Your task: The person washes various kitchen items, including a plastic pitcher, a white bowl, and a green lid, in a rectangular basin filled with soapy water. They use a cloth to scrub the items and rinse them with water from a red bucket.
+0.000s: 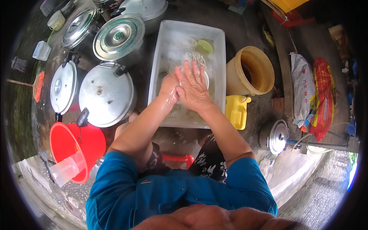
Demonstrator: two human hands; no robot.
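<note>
A translucent plastic tub (187, 25) of cloudy, sudsy water stands before me. Over it, my right hand (195, 86) is stretched palm down, fingers extended, its thumb side against my left hand (169, 87). Wet and partly curled, my left hand has fingers hidden behind the right one, so whether it grips anything does not show. Just beyond my right fingertips lies a bundle of pale, stringy cloth (196, 57). Part of a white bowl's rim (206, 80) shows beside the right hand; the hand covers the rest. A green bowl (204, 47) sits in the suds at the far end.
Large lidded metal pots (106, 95) crowd the left. Below them is a red bucket (95, 141) with clear plastic containers (69, 168) in it. Right of the tub are a beige bucket (232, 72), a yellow jug (235, 112), a small lidded pot (278, 136) and sacks (302, 86).
</note>
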